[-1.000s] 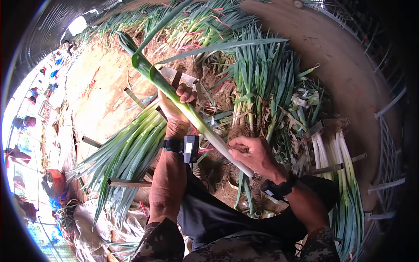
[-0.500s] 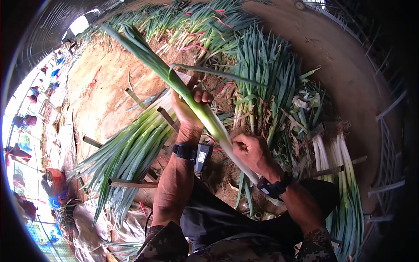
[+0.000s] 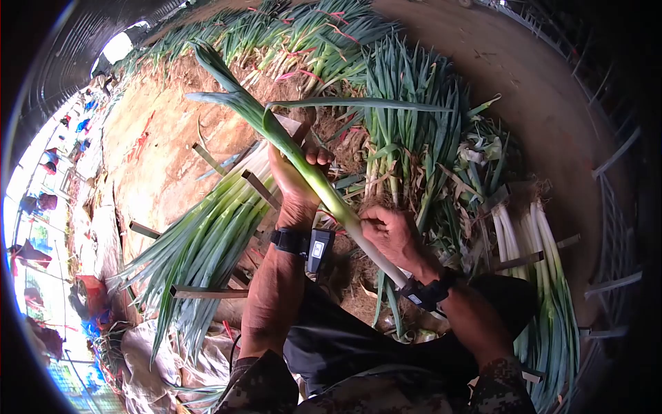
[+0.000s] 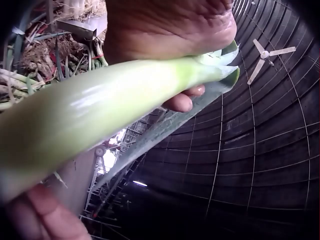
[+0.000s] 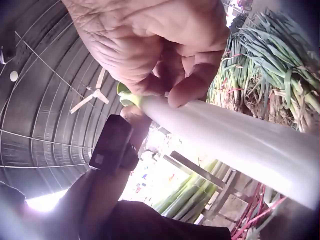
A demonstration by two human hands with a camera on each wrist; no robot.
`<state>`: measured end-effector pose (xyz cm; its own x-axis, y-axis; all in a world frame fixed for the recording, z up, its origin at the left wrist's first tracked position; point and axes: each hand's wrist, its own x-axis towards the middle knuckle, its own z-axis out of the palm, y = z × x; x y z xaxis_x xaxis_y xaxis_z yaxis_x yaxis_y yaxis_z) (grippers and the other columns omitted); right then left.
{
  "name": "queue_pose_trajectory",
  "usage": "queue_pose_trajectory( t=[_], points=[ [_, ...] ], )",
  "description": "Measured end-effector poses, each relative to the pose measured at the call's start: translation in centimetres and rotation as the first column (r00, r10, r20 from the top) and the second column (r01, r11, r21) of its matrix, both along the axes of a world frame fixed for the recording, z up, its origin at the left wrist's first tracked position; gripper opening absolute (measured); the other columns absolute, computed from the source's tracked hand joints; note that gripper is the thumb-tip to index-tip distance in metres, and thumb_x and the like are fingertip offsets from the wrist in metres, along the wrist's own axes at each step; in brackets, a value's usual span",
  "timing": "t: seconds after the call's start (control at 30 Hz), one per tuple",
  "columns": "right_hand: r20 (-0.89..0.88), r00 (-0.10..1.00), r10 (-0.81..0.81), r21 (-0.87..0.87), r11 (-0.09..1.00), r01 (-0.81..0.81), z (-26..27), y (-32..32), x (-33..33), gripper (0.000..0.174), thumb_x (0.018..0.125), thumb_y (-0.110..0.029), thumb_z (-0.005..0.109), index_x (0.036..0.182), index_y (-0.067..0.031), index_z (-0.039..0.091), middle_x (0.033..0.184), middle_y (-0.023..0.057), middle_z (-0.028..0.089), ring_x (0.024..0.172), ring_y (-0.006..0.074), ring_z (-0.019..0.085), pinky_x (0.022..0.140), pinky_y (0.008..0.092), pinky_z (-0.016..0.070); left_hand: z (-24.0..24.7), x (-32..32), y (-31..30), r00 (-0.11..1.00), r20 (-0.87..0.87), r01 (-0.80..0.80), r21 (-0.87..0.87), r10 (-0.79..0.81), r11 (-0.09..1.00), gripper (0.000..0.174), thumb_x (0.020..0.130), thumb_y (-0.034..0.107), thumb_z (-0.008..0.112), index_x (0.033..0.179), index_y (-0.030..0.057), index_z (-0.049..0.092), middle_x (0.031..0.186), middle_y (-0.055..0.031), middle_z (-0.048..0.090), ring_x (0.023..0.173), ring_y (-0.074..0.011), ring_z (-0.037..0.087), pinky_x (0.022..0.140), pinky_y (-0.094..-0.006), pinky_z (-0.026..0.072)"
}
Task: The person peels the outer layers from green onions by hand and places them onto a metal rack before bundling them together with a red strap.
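Note:
A long green onion (image 3: 323, 188) slants across the middle of the head view, its green leaves up to the left and its white end down to the right. My left hand (image 3: 293, 178) grips it around the pale green part, fingertips showing past the far side. At the white shank my right hand (image 3: 394, 238) has its fingers bent, and thumb and finger pinch at the surface. The right wrist view shows those fingertips right on the smooth white stalk (image 5: 235, 137). One loose leaf (image 3: 358, 103) sticks out to the right.
On the left, a pile of green onions (image 3: 207, 234) lies in a rack with metal posts (image 3: 207, 293). Another small stack (image 3: 545, 276) lies in a rack on the right. Unpeeled onions (image 3: 407, 117) with roots stand ahead, with more tied bundles (image 3: 303, 41) behind.
My left hand has moved right and slightly down with the green onion, whose leaves have swung. My right hand has stayed near the white shank, shifting slightly.

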<state>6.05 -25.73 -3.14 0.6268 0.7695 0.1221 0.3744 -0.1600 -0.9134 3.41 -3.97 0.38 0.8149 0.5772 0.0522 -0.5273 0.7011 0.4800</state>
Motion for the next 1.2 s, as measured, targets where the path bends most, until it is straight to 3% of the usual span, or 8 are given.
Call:
queue_pose_trajectory(
  t=[0.17,0.23,0.3,0.37,0.53,0.73,0.93,1.2],
  points=[
    [0.071,0.993,-0.093,-0.063,0.993,0.097,-0.9,-0.5,1.7,0.023,0.093,-0.019,0.061,0.104,0.0008,0.066,0.082,0.0136,0.072,0.072,0.0208,0.073,0.064,0.0330,0.0570,-0.9,-0.2,0.4,0.982,0.165,0.098,-0.031,-0.091,0.995,0.065,0.101,0.054,0.033,0.129,-0.0021,0.050,0.057,-0.0025,0.045,0.055,-0.0203,0.046,0.062,-0.0358,0.0408],
    [-0.369,0.923,-0.107,-0.068,0.994,0.088,-0.7,-1.6,2.6,0.025,0.098,-0.021,0.054,0.114,-0.0031,0.060,0.086,0.0109,0.072,0.069,0.0193,0.072,0.051,0.0272,0.0524,-1.5,-0.5,1.5,0.951,0.250,0.188,-0.002,-0.182,0.982,0.065,0.102,0.053,0.030,0.131,-0.0025,0.050,0.059,-0.0011,0.047,0.052,-0.0184,0.049,0.061,-0.0354,0.0418],
    [-0.761,0.649,0.002,0.151,0.973,0.174,-0.4,-2.7,2.6,0.025,0.101,-0.025,0.050,0.118,-0.0071,0.052,0.086,0.0115,0.071,0.069,0.0216,0.072,0.046,0.0240,0.0492,-2.1,-0.5,3.1,0.917,0.300,0.259,0.055,-0.263,0.964,0.072,0.100,0.059,0.028,0.132,-0.0009,0.052,0.057,-0.0001,0.048,0.049,-0.0175,0.050,0.060,-0.0344,0.0431],
    [-0.852,0.517,0.081,0.228,0.947,0.227,-1.0,-3.2,2.4,0.017,0.101,-0.028,0.050,0.105,-0.0115,0.053,0.075,0.0068,0.065,0.050,0.0141,0.054,0.041,0.0228,0.0375,-2.6,-0.8,3.6,0.914,0.332,0.242,0.012,-0.232,0.970,0.066,0.103,0.052,0.027,0.133,-0.0032,0.050,0.060,0.0001,0.049,0.046,-0.0171,0.050,0.060,-0.0353,0.0432],
    [-0.653,0.745,0.135,0.158,0.987,-0.041,0.1,-6.7,2.8,0.017,0.097,-0.019,0.059,0.108,-0.0060,0.058,0.060,-0.0024,0.048,0.045,0.0044,0.039,0.041,0.0208,0.0300,-2.6,-2.0,6.1,0.919,0.313,0.236,0.056,-0.241,0.970,0.062,0.105,0.045,0.029,0.138,-0.0045,0.046,0.059,0.0007,0.048,0.045,-0.0156,0.047,0.059,-0.0337,0.0410],
    [0.065,0.982,0.180,-0.244,0.957,-0.159,-5.4,-11.7,3.3,0.029,0.091,-0.030,0.072,0.099,-0.0029,0.071,0.068,0.0029,0.064,0.056,0.0160,0.057,0.055,0.0306,0.0470,-4.0,-3.2,9.0,0.945,0.290,0.111,0.153,-0.152,0.982,0.053,0.103,0.032,0.036,0.138,-0.0061,0.046,0.062,0.0024,0.046,0.047,-0.0131,0.046,0.063,-0.0293,0.0359],
    [0.144,0.923,0.357,-0.860,0.506,-0.061,-9.0,-16.7,4.8,0.044,0.088,-0.036,0.073,0.122,-0.0077,0.068,0.091,0.0174,0.072,0.077,0.0339,0.069,0.068,0.0339,0.0534,-4.3,-5.2,11.3,0.990,0.023,-0.141,0.110,0.139,0.984,0.065,0.099,0.050,0.040,0.138,-0.0018,0.042,0.062,0.0007,0.049,0.047,-0.0157,0.043,0.051,-0.0314,0.0361],
    [0.089,0.994,-0.068,-0.259,0.962,0.089,-3.2,-11.1,3.6,0.037,0.096,-0.022,0.066,0.125,0.0008,0.062,0.112,0.0151,0.071,0.101,0.0234,0.069,0.085,0.0338,0.0543,-5.0,-3.7,9.9,0.785,-0.127,-0.593,0.126,0.606,0.795,0.053,0.099,0.063,0.034,0.111,0.0158,0.055,0.090,-0.0061,0.060,0.078,-0.0228,0.057,0.073,-0.0422,0.0511]
  ],
)
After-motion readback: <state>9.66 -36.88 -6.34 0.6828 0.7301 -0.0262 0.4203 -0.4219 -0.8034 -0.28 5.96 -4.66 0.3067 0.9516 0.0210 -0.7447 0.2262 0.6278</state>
